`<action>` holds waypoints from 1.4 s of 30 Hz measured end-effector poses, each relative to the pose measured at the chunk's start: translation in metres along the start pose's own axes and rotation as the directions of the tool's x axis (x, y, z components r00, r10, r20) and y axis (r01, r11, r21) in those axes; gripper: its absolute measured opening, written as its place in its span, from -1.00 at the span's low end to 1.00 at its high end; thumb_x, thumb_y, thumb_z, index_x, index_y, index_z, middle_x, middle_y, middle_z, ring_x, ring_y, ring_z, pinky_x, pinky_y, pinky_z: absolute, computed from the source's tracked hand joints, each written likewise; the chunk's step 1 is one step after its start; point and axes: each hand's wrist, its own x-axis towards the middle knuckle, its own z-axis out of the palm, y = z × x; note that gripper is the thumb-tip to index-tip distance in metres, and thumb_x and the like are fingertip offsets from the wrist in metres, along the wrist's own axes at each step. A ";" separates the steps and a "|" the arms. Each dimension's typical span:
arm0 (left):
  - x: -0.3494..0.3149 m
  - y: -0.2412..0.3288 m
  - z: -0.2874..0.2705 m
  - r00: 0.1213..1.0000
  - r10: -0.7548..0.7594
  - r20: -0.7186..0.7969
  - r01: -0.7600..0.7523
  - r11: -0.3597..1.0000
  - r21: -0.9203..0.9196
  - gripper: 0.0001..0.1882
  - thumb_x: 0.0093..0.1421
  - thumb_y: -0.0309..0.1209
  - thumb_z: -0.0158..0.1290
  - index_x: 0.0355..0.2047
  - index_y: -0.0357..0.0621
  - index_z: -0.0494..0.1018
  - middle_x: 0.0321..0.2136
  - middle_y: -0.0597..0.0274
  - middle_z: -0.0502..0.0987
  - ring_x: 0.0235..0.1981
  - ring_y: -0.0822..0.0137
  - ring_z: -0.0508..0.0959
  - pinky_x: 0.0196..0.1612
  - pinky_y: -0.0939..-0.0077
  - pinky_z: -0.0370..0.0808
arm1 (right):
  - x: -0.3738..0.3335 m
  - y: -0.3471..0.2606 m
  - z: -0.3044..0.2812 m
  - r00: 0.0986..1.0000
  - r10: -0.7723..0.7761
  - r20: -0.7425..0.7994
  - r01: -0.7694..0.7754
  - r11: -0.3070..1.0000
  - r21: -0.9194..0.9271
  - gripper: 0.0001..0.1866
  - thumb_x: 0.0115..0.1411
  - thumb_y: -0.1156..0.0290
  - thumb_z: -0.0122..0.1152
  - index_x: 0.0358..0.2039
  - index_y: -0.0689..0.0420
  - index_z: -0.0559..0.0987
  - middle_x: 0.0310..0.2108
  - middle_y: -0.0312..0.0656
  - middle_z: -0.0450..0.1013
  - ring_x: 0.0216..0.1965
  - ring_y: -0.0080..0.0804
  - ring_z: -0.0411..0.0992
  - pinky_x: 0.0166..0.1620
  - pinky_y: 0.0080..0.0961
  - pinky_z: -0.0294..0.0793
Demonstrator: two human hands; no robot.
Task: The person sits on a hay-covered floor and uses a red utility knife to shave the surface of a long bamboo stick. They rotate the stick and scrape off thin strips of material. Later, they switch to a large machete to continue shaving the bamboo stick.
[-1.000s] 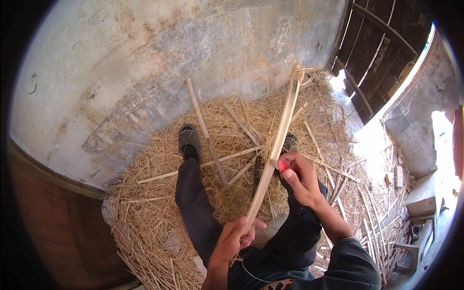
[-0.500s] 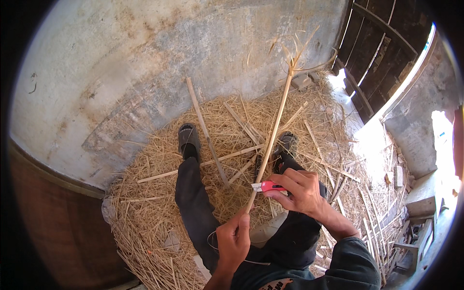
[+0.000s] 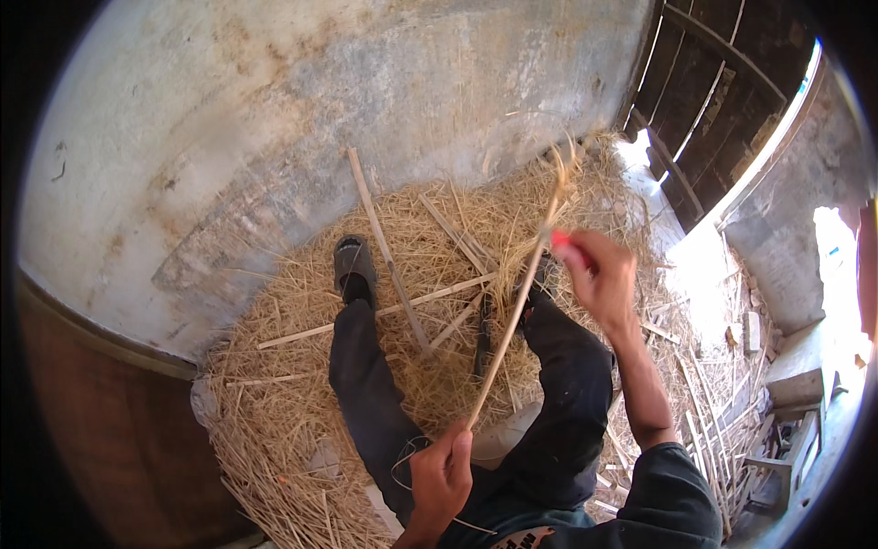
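A long, pale bamboo strip (image 3: 505, 343) slants up and away from my lap, its far end split into curling, frayed shavings (image 3: 565, 169). My left hand (image 3: 442, 471) is closed round the near end of the strip. In my right hand (image 3: 599, 274) is a red utility knife (image 3: 560, 238), gripped with its front against the strip, well up toward the frayed end. The blade itself is blurred and hard to make out. A thin wire (image 3: 399, 468) loops beside my left hand.
Shavings and loose strips (image 3: 274, 412) cover the floor around my outstretched legs. One flat strip (image 3: 375, 220) leans against the stained wall (image 3: 347, 82). A dark slatted wooden door (image 3: 709, 91) stands at the far right, with a block (image 3: 752, 331) and a wooden frame (image 3: 786, 467) nearer.
My right hand has slid the knife up and away along the strip, from near my left hand toward the frayed end. The strip's far end has dipped. My left hand keeps its hold.
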 end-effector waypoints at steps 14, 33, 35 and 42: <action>0.028 -0.007 -0.004 0.998 0.021 -0.055 -0.026 0.995 -0.099 -0.71 0.43 -0.35 0.18 -0.02 -0.35 0.64 -0.65 0.42 0.35 -0.60 0.65 0.25 -0.54 0.57 0.15 | -0.059 -0.044 0.017 0.951 -0.161 0.264 0.112 0.975 0.191 -0.72 0.21 0.16 0.51 -0.22 0.09 0.73 -0.44 -0.27 0.58 -0.58 -0.33 0.51 -0.53 -0.43 0.42; 0.026 0.016 -0.006 0.988 0.097 -0.119 -0.106 0.992 -0.065 -0.69 0.41 -0.38 0.20 0.00 -0.41 0.65 -0.64 0.45 0.37 -0.58 0.67 0.25 -0.55 0.60 0.13 | -0.052 -0.046 0.014 0.978 -0.182 0.099 0.169 0.978 0.126 -0.79 0.15 0.22 0.54 -0.26 0.02 0.79 -0.48 -0.32 0.62 -0.60 -0.39 0.55 -0.52 -0.48 0.50; 0.014 0.010 -0.005 0.994 0.064 -0.089 -0.071 0.995 -0.076 -0.70 0.41 -0.39 0.20 0.01 -0.41 0.65 -0.63 0.45 0.38 -0.58 0.67 0.25 -0.54 0.61 0.14 | -0.025 -0.022 0.001 0.999 0.041 0.011 -0.041 0.999 0.001 -0.80 0.28 0.28 0.44 -0.22 0.14 0.79 -0.46 -0.15 0.66 -0.50 -0.35 0.61 -0.42 -0.41 0.57; 0.005 -0.015 -0.014 0.999 -0.033 0.023 0.034 0.999 -0.041 -0.71 0.45 -0.38 0.14 -0.02 -0.40 0.65 -0.63 0.28 0.49 -0.61 0.60 0.37 -0.54 0.58 0.29 | 0.004 0.034 -0.006 0.984 0.174 0.026 -0.174 0.985 -0.006 -0.73 0.34 0.23 0.38 -0.21 0.22 0.72 -0.58 -0.23 0.52 -0.59 -0.50 0.39 -0.47 -0.47 0.34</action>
